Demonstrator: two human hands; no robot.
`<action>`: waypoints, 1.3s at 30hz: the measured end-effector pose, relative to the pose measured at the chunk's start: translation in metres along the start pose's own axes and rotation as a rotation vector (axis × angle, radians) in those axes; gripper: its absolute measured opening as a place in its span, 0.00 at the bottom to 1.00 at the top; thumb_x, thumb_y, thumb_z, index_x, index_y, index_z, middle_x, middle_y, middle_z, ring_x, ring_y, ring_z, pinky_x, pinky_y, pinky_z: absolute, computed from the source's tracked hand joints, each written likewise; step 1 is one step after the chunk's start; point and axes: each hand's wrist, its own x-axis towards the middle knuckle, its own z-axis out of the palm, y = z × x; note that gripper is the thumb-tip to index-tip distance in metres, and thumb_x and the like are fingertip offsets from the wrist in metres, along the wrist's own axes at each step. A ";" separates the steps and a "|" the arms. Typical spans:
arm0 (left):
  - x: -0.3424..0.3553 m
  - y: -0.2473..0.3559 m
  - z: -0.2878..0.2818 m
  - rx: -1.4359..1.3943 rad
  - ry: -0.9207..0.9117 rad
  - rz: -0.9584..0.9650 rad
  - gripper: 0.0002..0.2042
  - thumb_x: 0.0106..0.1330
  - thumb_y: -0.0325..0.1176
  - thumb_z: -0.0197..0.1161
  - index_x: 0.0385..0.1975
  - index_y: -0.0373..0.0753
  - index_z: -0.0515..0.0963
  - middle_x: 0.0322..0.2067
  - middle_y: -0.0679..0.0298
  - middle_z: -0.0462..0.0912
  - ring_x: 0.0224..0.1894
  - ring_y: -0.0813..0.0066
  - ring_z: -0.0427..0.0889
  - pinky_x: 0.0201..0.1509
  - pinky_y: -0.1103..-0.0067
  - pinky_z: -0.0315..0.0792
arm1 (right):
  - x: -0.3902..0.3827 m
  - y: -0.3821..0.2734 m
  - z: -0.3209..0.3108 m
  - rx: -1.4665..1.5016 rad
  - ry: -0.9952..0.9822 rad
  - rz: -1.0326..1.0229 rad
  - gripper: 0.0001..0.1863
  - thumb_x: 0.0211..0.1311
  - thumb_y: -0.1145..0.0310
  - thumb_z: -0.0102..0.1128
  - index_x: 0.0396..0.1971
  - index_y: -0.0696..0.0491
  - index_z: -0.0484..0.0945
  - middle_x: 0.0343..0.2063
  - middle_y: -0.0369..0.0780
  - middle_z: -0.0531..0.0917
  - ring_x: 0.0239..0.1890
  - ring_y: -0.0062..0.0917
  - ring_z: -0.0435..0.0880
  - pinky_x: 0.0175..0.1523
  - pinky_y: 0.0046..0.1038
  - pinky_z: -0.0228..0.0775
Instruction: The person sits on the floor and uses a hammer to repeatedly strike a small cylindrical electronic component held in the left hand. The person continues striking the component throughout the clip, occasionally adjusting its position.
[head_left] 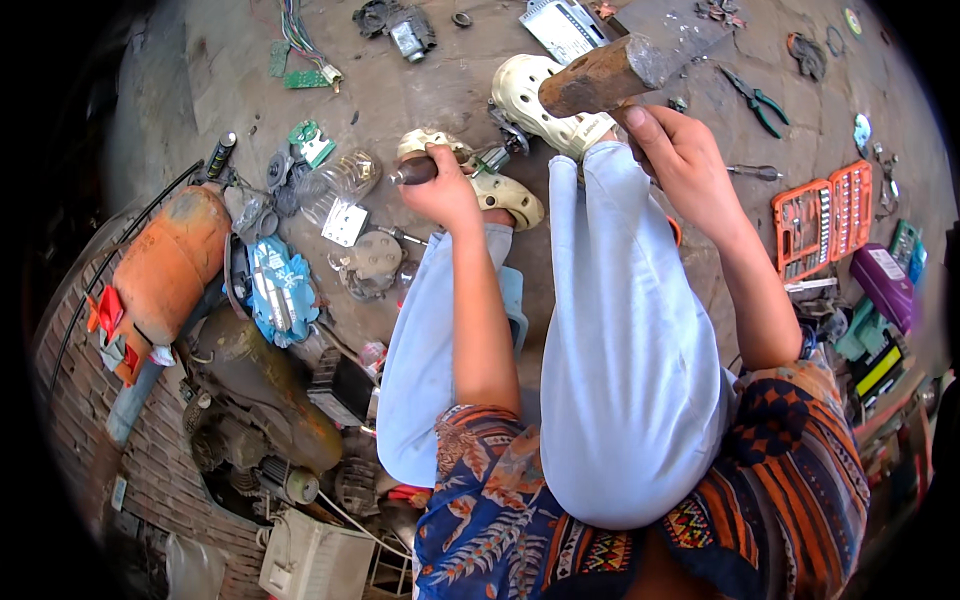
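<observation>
Seated low on a gritty concrete floor (420, 90), knees up in pale blue trousers (620, 330), feet in cream clogs (540, 95). Left hand (445, 190) closed tight round the dark handle of a chisel-like tool (415, 172), shaft angled toward a small metal part (500, 155) lying between the two clogs, apparently pinned there by the feet so that it cannot skid. Right hand (680, 160) wrapped firmly round the shaft of a heavy hammer (610, 75), rusty head raised above the right foot and well clear of the tool's butt (held high, presumably to give a blow some weight). Scattered to the left: an orange gas cylinder (170, 265) on its side, a blue-and-white packet (275, 290), a flattened clear plastic bottle (335, 185), green circuit boards (300, 78) with a bundle of coloured wires, and greasy motor parts (260, 400) near the lower edge. To the right, kept within arm's reach: an open orange socket set (825, 215), green-handled pliers (755, 100), a screwdriver (750, 172) just beyond the right wrist, and a purple box (885, 285). Exact shape of the small part too blurred to tell.
</observation>
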 end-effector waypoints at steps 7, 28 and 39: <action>-0.008 -0.007 0.006 -0.106 0.051 -0.119 0.08 0.61 0.24 0.57 0.22 0.31 0.67 0.19 0.61 0.74 0.15 0.77 0.73 0.15 0.80 0.69 | 0.003 0.004 -0.004 -0.010 0.060 -0.045 0.29 0.67 0.49 0.49 0.20 0.64 0.71 0.13 0.41 0.69 0.18 0.23 0.64 0.26 0.29 0.61; -0.026 -0.035 -0.014 -0.212 0.056 -0.167 0.07 0.68 0.27 0.49 0.28 0.32 0.65 0.24 0.59 0.73 0.19 0.75 0.74 0.22 0.80 0.73 | -0.009 0.015 0.001 0.040 0.016 0.065 0.26 0.68 0.52 0.49 0.22 0.63 0.72 0.14 0.38 0.70 0.20 0.20 0.65 0.27 0.26 0.62; 0.002 0.036 -0.047 0.022 -0.036 -0.138 0.11 0.62 0.32 0.59 0.30 0.29 0.71 0.20 0.62 0.75 0.22 0.72 0.73 0.31 0.76 0.71 | -0.026 0.070 -0.033 0.000 0.151 0.227 0.28 0.69 0.50 0.47 0.22 0.63 0.71 0.13 0.35 0.67 0.19 0.18 0.64 0.25 0.26 0.58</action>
